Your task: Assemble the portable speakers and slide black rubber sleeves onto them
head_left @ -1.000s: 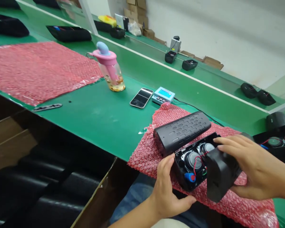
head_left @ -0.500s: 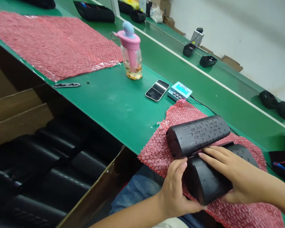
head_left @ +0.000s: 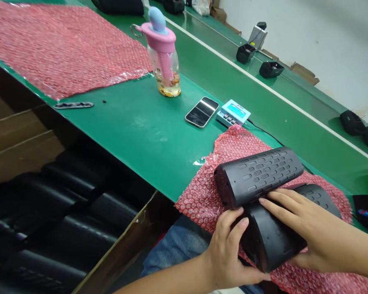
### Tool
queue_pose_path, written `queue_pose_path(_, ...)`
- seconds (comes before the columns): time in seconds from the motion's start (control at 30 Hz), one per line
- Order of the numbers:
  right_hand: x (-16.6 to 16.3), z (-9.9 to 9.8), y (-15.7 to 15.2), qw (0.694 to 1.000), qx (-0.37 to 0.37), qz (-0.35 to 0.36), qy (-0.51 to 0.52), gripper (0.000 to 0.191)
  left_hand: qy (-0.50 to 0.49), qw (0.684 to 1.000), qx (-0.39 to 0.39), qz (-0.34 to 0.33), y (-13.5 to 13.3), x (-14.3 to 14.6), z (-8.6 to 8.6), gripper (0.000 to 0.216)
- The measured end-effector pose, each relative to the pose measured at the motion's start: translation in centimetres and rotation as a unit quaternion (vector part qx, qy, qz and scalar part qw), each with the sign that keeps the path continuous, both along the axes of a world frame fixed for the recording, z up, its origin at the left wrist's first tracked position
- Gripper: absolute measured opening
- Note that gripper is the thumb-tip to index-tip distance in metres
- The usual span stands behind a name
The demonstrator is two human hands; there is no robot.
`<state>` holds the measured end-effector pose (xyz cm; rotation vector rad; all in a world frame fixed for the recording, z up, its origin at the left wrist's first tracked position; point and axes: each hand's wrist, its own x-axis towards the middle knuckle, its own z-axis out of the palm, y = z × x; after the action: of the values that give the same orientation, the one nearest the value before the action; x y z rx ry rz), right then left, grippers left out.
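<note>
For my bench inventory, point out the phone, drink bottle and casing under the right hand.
Phone [head_left: 202, 112], head view: middle of screen.
Drink bottle [head_left: 165, 47], head view: pink lid's lower part.
Casing [head_left: 279, 237], head view: smooth curved shell.

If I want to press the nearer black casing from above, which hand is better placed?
Probably the right hand: its fingers lie across the top of the nearer black casing, while the left hand is at its end.

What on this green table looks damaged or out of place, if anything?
The bubble wrap under the black casings looks torn: its edge nearest the phone is ragged. A drink bottle standing on the green table also seems out of place.
</note>
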<state>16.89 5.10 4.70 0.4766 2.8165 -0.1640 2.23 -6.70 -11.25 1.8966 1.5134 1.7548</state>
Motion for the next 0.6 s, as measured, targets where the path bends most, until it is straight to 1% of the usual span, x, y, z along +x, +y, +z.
queue_pose_path(0.13,0.0,-0.1,0.0,1.0,0.009,0.007,0.006,0.087,0.012,1.0,-0.004,0.003,0.0,0.0,0.2,0.095)
queue_pose_path(0.33,-0.1,-0.5,0.4,0.999,-0.037,0.003,0.018,0.089,0.026,0.999,-0.008,0.024,0.0,0.0,0.5,0.092)
queue_pose_path(0.47,0.0,-1.4,0.3,0.999,-0.039,0.006,0.036,0.088,0.025,1.0,0.012,0.012,0.2,0.1,0.8,0.093)
queue_pose_path(0.53,0.0,-1.7,0.2,0.998,-0.032,0.001,0.045,0.087,0.023,1.0,0.017,0.005,0.3,0.1,0.9,0.097)
queue_pose_path(0.6,0.1,-1.8,0.1,0.998,-0.044,-0.004,0.049,0.086,0.018,1.0,0.014,-0.009,0.1,0.2,0.9,0.101)
